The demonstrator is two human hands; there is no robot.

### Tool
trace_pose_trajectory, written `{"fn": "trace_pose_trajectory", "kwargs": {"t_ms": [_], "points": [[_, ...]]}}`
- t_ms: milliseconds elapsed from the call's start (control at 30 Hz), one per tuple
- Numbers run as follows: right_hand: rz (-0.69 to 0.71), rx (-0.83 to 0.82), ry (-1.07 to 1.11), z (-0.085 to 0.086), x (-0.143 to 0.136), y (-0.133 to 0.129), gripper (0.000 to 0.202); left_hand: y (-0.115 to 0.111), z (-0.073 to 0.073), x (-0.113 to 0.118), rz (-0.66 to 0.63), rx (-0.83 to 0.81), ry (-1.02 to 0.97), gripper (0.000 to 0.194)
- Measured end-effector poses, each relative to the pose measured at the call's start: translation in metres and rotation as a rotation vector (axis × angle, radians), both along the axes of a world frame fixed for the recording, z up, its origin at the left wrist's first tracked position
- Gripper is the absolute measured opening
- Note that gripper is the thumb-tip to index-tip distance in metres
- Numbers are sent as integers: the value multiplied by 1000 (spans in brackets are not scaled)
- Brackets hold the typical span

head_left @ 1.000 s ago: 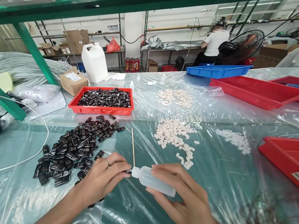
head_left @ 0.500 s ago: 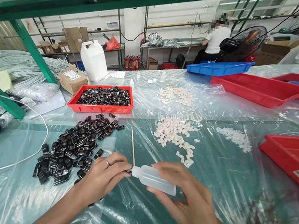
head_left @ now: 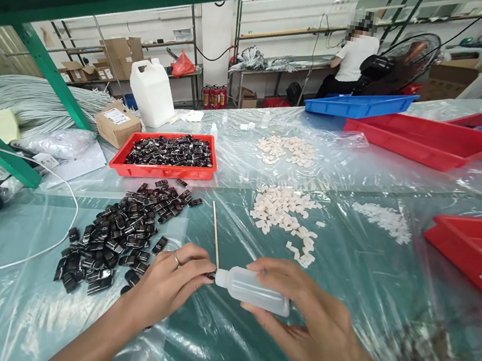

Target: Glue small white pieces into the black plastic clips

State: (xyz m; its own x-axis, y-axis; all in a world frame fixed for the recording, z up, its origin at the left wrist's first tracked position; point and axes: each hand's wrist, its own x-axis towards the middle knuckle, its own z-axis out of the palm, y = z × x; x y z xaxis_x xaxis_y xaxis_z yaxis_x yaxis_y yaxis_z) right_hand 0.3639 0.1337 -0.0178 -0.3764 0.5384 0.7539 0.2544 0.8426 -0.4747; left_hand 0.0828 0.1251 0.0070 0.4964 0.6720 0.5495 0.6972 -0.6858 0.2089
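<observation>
Pinching: left hand [head_left: 175, 283] fingertips closed on small dark piece [head_left: 210, 274]
Gripping: right hand [head_left: 301, 320] fingers around translucent plastic bottle [head_left: 254, 289]

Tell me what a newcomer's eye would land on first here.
Probably the translucent bottle, held sideways in the right hand, its narrow end at the small dark piece pinched by the left hand. Next, the heap of black parts at left, and the red tray of similar ones beyond.
</observation>
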Motion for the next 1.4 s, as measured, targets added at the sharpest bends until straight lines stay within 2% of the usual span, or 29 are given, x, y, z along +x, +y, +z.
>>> {"fn": "trace_pose_trajectory", "kwargs": {"t_ms": [267, 400, 467, 567, 733, 800, 933, 1033, 1233, 1400], "points": [[-94, 197, -142, -3, 3, -6, 47, -2, 1, -2, -5, 0, 70, 18], [-80, 200, -155, -2, 2, -8, 48, -3, 6, -2, -6, -33, 90, 18], [-83, 145, -116, -1, 1, -8, 49, -4, 8, -1, -10, -39, 95, 18], [-66, -22, 12, 3, -1, -4, 48, -3, 9, 0, -8, -19, 59, 18], [18, -497, 279, 5, 3, 15, 30, -2, 8, 3, -16, 5, -14, 12], [66, -618, 368, 1, 5, 23, 28, -5, 11, 5, -11, 12, -33, 10], [95, -721, 426, -9, 5, 30, 28, -11, 18, 6, 60, -11, -63, 13], [110, -768, 431, -13, 3, 28, 32, -11, 20, 3, 24, -118, -66, 16], [144, -828, 395, -14, 0, 26, 39, -2, 15, 2, 0, -266, -226, 29], [125, -793, 387, -16, 2, 25, 36, 2, 9, 3, 9, -270, -288, 18]]}}
